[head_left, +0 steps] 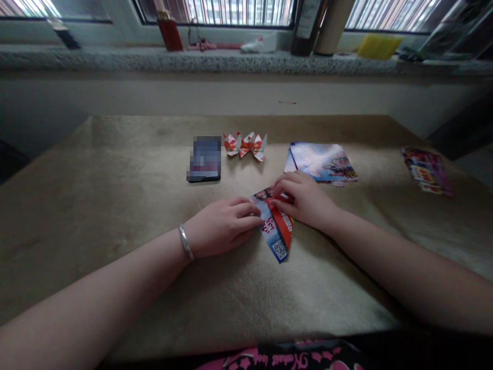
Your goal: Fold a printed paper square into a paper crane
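A printed sheet of paper, folded to a kite-like shape, lies on the table with its narrow point towards me. Its print is blue, white and red, with a QR code near the tip. My left hand, a silver bracelet at its wrist, grips the left edge with closed fingers. At the upper right edge, my right hand pinches the same paper beside the red flap. Parts of the sheet are hidden under the fingers. Beyond it stand several small folded paper cranes, red and white, close together.
Left of the cranes lies a phone, its screen blurred. Printed sheets are stacked behind my right hand, and more colourful papers lie far right. Bottles and a yellow object line the windowsill behind the table.
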`<action>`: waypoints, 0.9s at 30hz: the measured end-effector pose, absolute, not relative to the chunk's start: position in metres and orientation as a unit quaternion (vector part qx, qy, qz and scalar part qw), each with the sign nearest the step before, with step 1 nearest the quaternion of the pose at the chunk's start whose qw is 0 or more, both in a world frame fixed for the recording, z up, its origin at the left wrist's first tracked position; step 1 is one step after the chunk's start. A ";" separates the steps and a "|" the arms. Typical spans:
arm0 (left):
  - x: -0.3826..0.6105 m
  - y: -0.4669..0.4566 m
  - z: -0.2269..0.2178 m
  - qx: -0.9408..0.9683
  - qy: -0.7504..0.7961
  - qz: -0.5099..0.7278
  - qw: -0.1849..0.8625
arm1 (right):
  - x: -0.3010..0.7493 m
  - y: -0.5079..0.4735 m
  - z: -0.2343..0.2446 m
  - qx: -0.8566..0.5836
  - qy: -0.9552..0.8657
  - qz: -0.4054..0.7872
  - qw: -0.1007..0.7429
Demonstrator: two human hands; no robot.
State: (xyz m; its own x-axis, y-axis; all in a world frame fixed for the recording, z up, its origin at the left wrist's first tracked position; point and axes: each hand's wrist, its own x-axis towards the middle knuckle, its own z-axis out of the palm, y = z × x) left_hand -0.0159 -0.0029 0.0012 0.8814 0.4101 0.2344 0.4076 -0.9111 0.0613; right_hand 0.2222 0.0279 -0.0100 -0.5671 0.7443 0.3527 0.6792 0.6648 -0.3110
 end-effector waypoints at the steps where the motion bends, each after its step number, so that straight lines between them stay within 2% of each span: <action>1: -0.017 -0.003 0.001 0.969 0.214 0.124 0.002 | 0.223 0.027 -0.009 -0.387 -0.894 0.050 0.220; 5: -0.022 -0.001 0.000 0.964 0.235 0.123 -0.011 | 0.226 0.026 -0.006 -0.360 -0.914 0.025 0.186; 13: -0.025 0.001 0.001 0.959 0.253 0.127 -0.014 | 0.243 0.028 0.007 -0.324 -0.925 0.094 0.176; 20: -0.026 0.002 -0.003 0.957 0.255 0.136 0.010 | 0.236 0.019 0.001 -0.351 -0.927 -0.010 0.131; 24: -0.027 0.004 -0.005 0.959 0.248 0.134 0.026 | 0.235 0.016 -0.007 -0.413 -0.895 -0.055 0.161; 27: -0.027 0.004 -0.005 0.962 0.244 0.120 0.025 | 0.237 0.018 -0.009 -0.432 -0.879 -0.019 0.201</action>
State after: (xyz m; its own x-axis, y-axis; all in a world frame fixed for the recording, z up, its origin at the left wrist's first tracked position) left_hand -0.0275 0.0043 -0.0052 0.8519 0.4759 0.2187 0.4639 -0.8794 0.1068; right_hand 0.2367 0.0183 -0.0095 -0.5465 0.7515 0.3696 0.7669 0.6264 -0.1397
